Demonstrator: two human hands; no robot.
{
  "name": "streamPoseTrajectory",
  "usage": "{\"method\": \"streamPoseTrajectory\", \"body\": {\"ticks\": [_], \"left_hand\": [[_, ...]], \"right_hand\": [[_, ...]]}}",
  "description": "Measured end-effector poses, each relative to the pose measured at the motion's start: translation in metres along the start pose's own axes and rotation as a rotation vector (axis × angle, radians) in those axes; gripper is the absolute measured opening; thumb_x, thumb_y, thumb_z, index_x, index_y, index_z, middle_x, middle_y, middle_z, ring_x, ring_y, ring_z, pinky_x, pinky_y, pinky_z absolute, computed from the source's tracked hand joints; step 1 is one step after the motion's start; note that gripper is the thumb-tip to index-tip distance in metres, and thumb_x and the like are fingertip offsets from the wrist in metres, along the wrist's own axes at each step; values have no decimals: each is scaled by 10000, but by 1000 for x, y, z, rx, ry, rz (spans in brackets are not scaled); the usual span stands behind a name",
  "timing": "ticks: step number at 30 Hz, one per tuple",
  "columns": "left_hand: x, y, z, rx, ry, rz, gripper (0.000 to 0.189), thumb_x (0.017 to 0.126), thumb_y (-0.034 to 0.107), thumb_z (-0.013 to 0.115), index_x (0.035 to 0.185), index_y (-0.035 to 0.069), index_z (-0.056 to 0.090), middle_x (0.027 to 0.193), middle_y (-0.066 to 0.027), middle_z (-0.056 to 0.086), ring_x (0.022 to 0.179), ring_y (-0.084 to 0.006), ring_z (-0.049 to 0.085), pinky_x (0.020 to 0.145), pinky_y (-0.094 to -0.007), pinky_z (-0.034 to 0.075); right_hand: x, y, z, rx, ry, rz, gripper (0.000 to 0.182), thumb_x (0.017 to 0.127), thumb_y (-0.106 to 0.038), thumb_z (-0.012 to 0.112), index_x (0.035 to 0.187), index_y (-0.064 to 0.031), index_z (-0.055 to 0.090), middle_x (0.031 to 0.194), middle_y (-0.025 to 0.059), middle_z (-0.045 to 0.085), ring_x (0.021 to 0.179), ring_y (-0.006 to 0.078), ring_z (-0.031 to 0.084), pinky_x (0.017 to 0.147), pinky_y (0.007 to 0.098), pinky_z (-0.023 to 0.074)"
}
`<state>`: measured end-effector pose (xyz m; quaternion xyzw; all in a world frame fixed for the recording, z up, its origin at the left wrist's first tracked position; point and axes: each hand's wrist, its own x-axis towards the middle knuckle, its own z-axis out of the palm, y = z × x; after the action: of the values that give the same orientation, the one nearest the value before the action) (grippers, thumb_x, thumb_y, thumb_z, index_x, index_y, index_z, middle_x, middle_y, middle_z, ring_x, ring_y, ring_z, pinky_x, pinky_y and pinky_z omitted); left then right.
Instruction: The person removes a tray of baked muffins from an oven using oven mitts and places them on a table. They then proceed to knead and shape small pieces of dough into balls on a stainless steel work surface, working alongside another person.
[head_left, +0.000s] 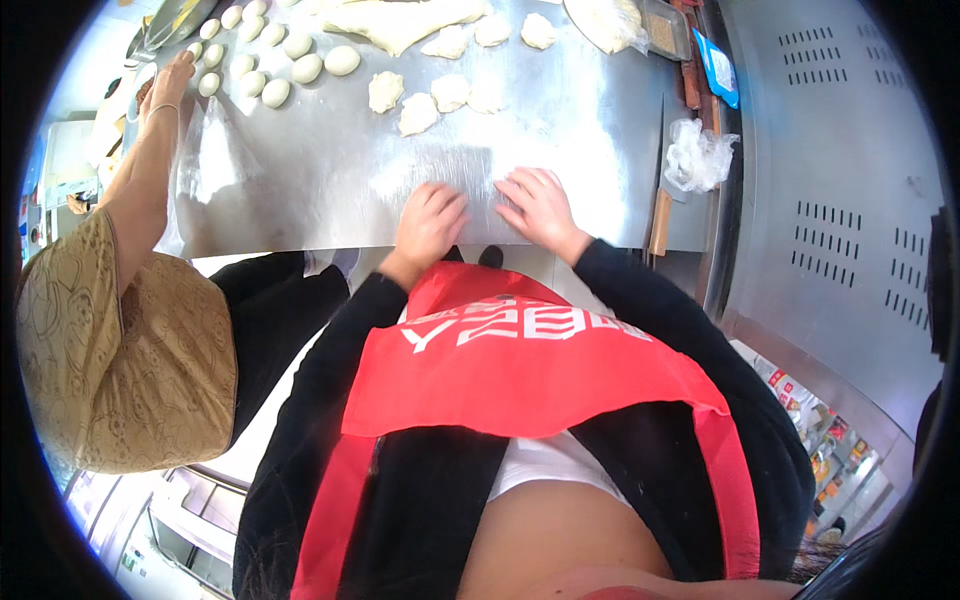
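Both my hands are low over the near part of a stainless steel worktable (322, 195). My left hand (433, 221) has loosely curled fingers, and nothing shows in it. To its right, my right hand (541, 206) is spread with the palm down and holds nothing visible. Beyond my hands lie several torn pieces of dough (418, 114) in a loose group. Farther back are a long slab of dough (405, 21) and more rough pieces (538, 31). Smooth round dough balls (306, 68) sit at the back left.
A co-worker's arm (150, 142) reaches over the table at the left, by a clear plastic sheet (217, 150). At the right lie a wooden-handled knife (660, 221), a crumpled plastic bag (697, 156), a blue packet (716, 69) and a clear container (664, 34).
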<state>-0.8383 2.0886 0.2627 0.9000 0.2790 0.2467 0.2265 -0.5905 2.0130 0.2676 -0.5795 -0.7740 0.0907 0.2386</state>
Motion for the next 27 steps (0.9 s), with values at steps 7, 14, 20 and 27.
{"method": "streamPoseTrajectory", "body": {"ticks": [7, 14, 20, 27], "left_hand": [[4, -39, -28, 240, 140, -233, 354, 763, 136, 733, 1110, 120, 667, 1206, -110, 624, 1224, -334, 535, 1001, -548, 427], [24, -13, 12, -86, -97, 83, 412, 707, 153, 767, 1098, 91, 655, 1156, -128, 609, 1133, -353, 567, 1023, -535, 421], [24, -28, -9, 140, 139, -217, 628, 693, 227, 841, 1249, 71, 596, 1225, -165, 624, 1171, -365, 564, 1056, -514, 403], [15, -4, -7, -148, 79, -314, 739, 663, 166, 862, 1303, 17, 524, 1282, -181, 590, 1194, -385, 542, 1029, -455, 425]], "right_hand": [[-5, 75, -37, -187, 150, 170, 407, 754, -193, 749, 1142, -104, 664, 1229, 147, 610, 1199, 325, 554, 995, 471, 442], [23, 18, 0, 78, -78, 45, 489, 714, -247, 795, 1151, -81, 654, 1231, 145, 588, 1175, 343, 556, 1006, 454, 445], [16, 68, -29, -82, 219, 159, 534, 717, -252, 797, 1193, -68, 641, 1247, 175, 605, 1139, 369, 582, 967, 428, 477], [15, 18, -10, 112, 78, 193, 639, 743, -238, 774, 1324, -86, 558, 1358, 153, 544, 1220, 361, 547, 1023, 417, 454]]}}
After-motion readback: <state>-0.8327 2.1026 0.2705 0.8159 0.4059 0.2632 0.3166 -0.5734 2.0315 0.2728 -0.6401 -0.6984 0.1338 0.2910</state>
